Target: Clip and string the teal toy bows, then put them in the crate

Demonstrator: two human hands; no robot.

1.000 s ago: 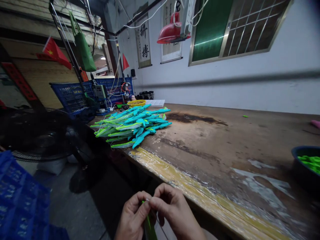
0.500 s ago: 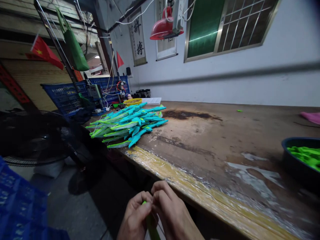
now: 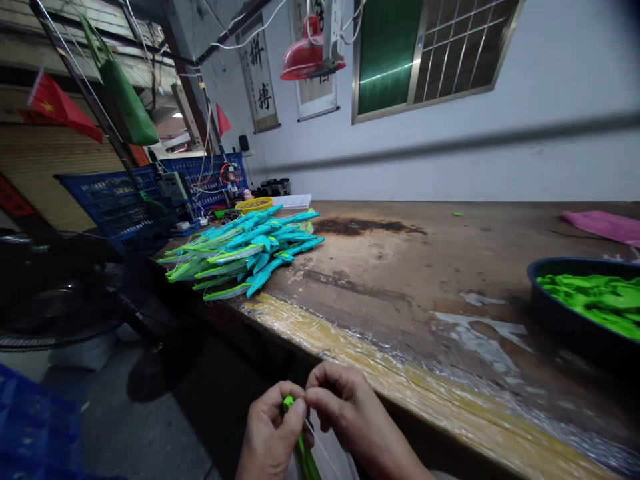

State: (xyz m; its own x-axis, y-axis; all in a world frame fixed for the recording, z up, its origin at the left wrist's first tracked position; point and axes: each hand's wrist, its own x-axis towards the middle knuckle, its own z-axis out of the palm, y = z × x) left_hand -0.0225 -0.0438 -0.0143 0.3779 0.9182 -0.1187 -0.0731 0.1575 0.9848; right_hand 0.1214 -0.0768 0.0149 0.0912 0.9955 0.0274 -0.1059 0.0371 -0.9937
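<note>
The left hand [image 3: 270,437] is curled narrow, thumb and forefinger pinched on the upper end of a green stick [image 3: 300,453]. The right hand [image 3: 345,417] is closed the same way, its fingertips [image 3: 313,398] meeting the left thumb at the stick's tip. Both hands sit low, below the table [image 3: 400,280] edge, knuckles up, wrists coming from the bottom of the view, pressed together.

The stick stands nearly upright between the hands, its long axis running from its bright tip at the fingertips down toward the person; its lower end is cut off.

Ahead and left of the hands lies a pile of teal and green toys [image 3: 245,250]. Far right of them stands a bowl [image 3: 555,313] of green parts [image 3: 595,300].
</note>
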